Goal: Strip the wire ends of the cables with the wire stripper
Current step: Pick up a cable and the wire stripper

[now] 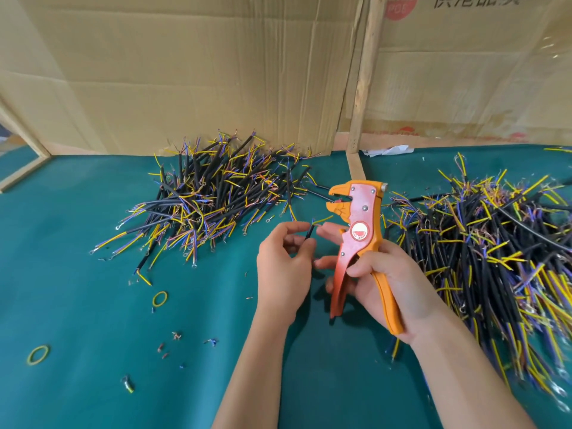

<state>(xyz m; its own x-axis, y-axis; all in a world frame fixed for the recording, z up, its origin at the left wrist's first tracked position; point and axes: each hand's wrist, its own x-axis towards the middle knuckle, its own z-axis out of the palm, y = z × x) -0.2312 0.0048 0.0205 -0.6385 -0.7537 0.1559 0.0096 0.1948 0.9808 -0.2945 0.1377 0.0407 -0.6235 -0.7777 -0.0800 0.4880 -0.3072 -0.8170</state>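
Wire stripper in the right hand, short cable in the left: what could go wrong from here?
The right hand grips the wire stripper upright while the left hand pinches a short black cable beside it, not in the open jaws. Left fingertips sit close to the wire ends, so they may get nipped. The thin ends splay apart, so one might miss the jaws.

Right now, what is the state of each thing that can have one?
wire stripper: upright, gripped by the right hand, nothing in its open jaws.
cable: pinched by the left hand, below the jaws.
left pile of cables: loose heap on the mat.
right pile of cables: loose heap on the mat.
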